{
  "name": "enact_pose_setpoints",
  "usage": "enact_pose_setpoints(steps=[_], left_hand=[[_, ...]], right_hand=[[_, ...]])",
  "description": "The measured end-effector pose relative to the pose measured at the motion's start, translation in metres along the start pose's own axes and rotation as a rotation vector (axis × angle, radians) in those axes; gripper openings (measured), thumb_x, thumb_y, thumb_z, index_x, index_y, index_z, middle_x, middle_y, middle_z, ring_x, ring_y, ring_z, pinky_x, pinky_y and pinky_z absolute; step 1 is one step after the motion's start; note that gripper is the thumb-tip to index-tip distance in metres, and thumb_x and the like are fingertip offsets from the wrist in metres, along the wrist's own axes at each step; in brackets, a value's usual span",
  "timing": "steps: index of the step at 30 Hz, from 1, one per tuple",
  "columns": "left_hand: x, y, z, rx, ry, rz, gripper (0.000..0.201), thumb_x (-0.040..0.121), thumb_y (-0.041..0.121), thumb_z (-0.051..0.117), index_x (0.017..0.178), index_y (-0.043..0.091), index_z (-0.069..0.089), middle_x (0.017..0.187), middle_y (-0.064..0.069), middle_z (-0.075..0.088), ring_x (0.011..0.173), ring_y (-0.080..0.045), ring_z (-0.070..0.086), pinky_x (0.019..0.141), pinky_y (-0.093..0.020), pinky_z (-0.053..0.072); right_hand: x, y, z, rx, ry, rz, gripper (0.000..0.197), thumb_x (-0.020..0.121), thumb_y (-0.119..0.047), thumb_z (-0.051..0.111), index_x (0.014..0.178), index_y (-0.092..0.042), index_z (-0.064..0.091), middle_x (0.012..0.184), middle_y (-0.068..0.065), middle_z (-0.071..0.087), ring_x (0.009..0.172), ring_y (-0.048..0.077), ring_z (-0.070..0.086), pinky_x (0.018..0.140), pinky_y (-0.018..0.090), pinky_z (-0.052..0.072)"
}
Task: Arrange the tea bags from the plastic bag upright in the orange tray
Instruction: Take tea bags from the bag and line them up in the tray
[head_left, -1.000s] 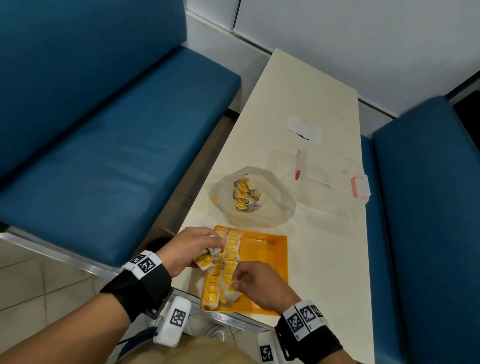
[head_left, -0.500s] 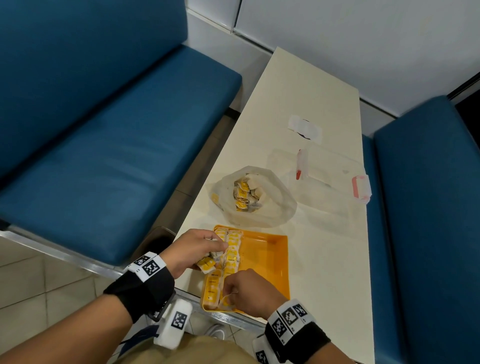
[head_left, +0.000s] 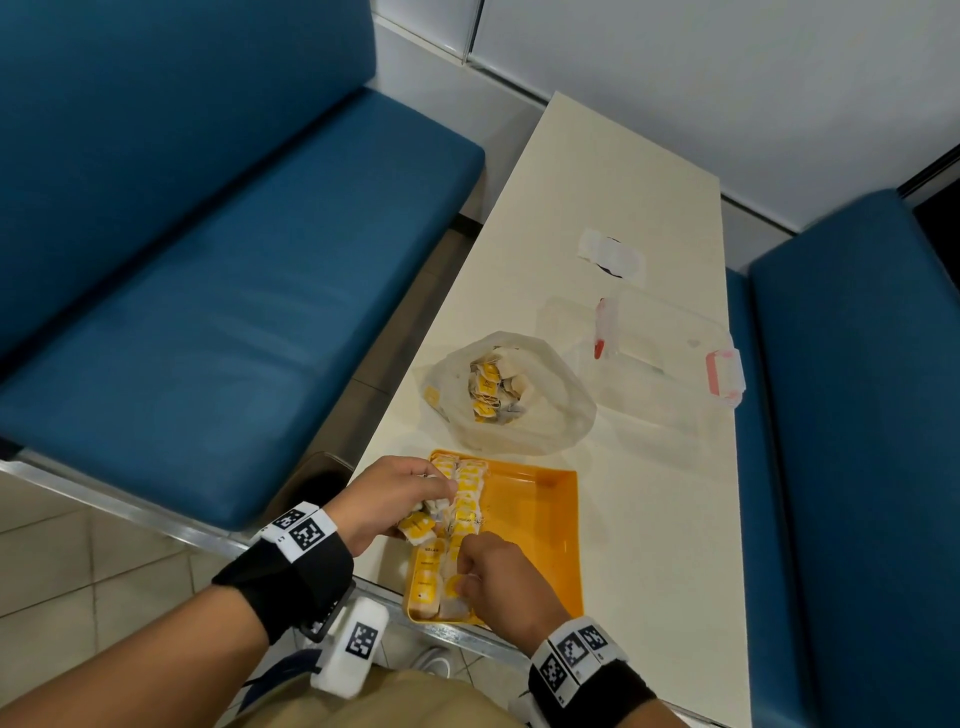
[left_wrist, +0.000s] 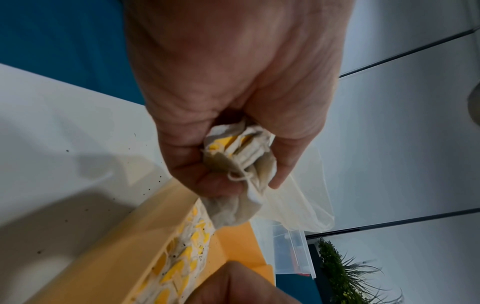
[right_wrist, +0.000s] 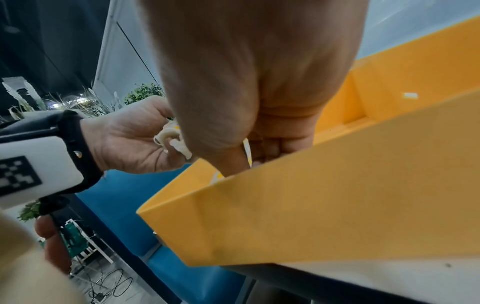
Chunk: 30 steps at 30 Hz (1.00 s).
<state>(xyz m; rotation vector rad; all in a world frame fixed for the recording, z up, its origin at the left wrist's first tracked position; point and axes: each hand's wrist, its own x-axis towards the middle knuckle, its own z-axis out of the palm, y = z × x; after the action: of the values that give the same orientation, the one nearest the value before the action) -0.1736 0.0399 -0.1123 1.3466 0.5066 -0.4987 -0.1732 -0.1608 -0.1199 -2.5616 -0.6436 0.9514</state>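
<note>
The orange tray (head_left: 540, 525) lies at the near edge of the cream table, with a row of yellow-tagged tea bags (head_left: 465, 499) along its left side. My left hand (head_left: 387, 501) hovers over the tray's left rim and grips a bunch of tea bags (left_wrist: 235, 162). My right hand (head_left: 496, 582) reaches into the tray's near left corner and pinches one tea bag (head_left: 451, 586). Beyond the tray sits the clear plastic bag (head_left: 519, 395), open, with more tea bags (head_left: 493, 387) inside.
A clear lidded box with pink latches (head_left: 670, 358) stands right of the bag, and a small white packet (head_left: 610, 254) lies further back. Blue benches (head_left: 218, 291) flank the table on both sides. The tray's right half (head_left: 545, 551) holds nothing.
My right hand slid toward the tray's near left corner with a tea bag. The left hand stayed over the left rim with its bunch.
</note>
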Motion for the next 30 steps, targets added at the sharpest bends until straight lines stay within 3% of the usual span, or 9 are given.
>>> enact_pose_setpoints(steps=[4, 8, 17, 22, 26, 30], left_hand=[[0.0, 0.002, 0.001, -0.008, 0.004, -0.008, 0.021, 0.089, 0.024, 0.076, 0.094, 0.003, 0.077, 0.08, -0.005, 0.074, 0.072, -0.018, 0.069, 0.074, -0.035, 0.056], [0.0, 0.002, 0.001, -0.009, -0.002, -0.012, 0.022, 0.09, 0.025, 0.076, 0.095, 0.003, 0.076, 0.081, -0.006, 0.074, 0.073, -0.019, 0.07, 0.072, -0.035, 0.056], [-0.001, 0.001, 0.002, -0.02, 0.012, -0.022, 0.02, 0.089, 0.023, 0.075, 0.095, 0.004, 0.077, 0.082, -0.007, 0.074, 0.073, -0.018, 0.07, 0.067, -0.03, 0.055], [-0.002, -0.001, 0.003, -0.014, 0.018, -0.001, 0.022, 0.091, 0.028, 0.073, 0.09, 0.006, 0.078, 0.082, -0.004, 0.074, 0.076, -0.018, 0.069, 0.07, -0.032, 0.054], [-0.004, 0.001, 0.001, -0.037, 0.01, -0.032, 0.043, 0.098, 0.048, 0.06, 0.091, 0.009, 0.078, 0.086, -0.008, 0.075, 0.081, -0.024, 0.073, 0.078, -0.039, 0.056], [-0.004, 0.002, -0.003, -0.068, 0.013, -0.115, 0.066, 0.102, 0.061, 0.042, 0.094, 0.008, 0.08, 0.09, -0.015, 0.076, 0.085, -0.028, 0.074, 0.085, -0.043, 0.058]], right_hand=[[0.0, 0.003, 0.001, 0.069, 0.018, 0.095, 0.03, 0.079, -0.018, 0.074, 0.084, -0.023, 0.045, 0.097, 0.0, 0.054, 0.082, 0.018, 0.051, 0.067, 0.028, 0.041], [0.002, 0.004, 0.001, 0.016, -0.04, 0.138, 0.039, 0.076, -0.019, 0.079, 0.069, -0.026, 0.042, 0.1, 0.004, 0.054, 0.09, 0.022, 0.055, 0.065, 0.023, 0.039], [0.01, 0.0, 0.004, -0.05, -0.074, 0.124, 0.043, 0.072, -0.025, 0.082, 0.066, -0.027, 0.04, 0.094, 0.001, 0.048, 0.084, 0.019, 0.049, 0.057, 0.02, 0.033], [0.005, 0.0, 0.001, 0.024, -0.073, 0.113, 0.032, 0.071, -0.024, 0.082, 0.074, -0.023, 0.05, 0.092, -0.001, 0.052, 0.079, 0.015, 0.049, 0.065, 0.028, 0.042], [0.003, 0.007, -0.004, 0.114, -0.073, 0.158, 0.022, 0.074, -0.021, 0.078, 0.076, -0.024, 0.056, 0.083, -0.004, 0.061, 0.074, 0.01, 0.054, 0.071, 0.031, 0.051], [-0.001, 0.011, -0.01, 0.148, -0.116, 0.128, 0.018, 0.079, -0.025, 0.078, 0.08, -0.03, 0.061, 0.092, -0.005, 0.067, 0.08, 0.007, 0.059, 0.077, 0.027, 0.053]])
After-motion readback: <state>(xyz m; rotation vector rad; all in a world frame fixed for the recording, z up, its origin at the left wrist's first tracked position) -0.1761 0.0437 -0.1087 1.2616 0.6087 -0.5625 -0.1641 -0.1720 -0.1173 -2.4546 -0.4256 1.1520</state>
